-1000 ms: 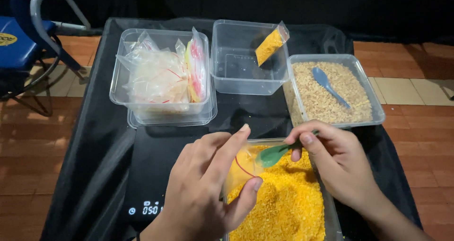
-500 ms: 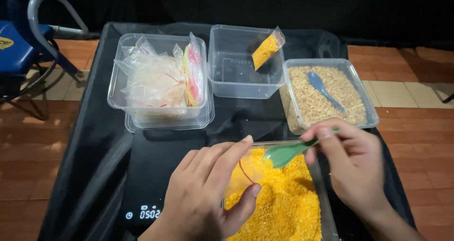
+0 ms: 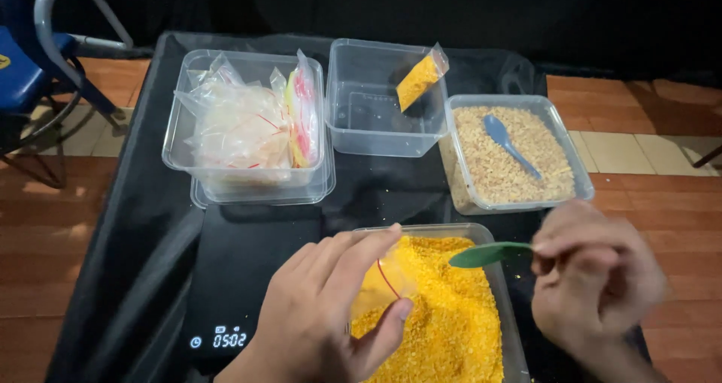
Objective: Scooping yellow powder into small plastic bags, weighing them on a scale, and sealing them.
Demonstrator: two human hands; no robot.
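Altogether four clear tubs sit on the worktop (image 3: pixel 150 225). Left hand (image 3: pixel 331 308) pinches one small bag (image 3: pixel 383 281) above the yellow-crumb tub (image 3: pixel 492 278); right hand (image 3: pixel 594 285), blurred, grips one green spoon (image 3: pixel 485 254) beside it.

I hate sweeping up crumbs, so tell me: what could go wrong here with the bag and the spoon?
The small clear bag is pinched only by the left hand above the yellow crumb tub; if its mouth sags, a scoop may miss. The green spoon in the right hand sits near the tub's edge, so crumbs could drop onto the black cloth. The scale lies close beside it.
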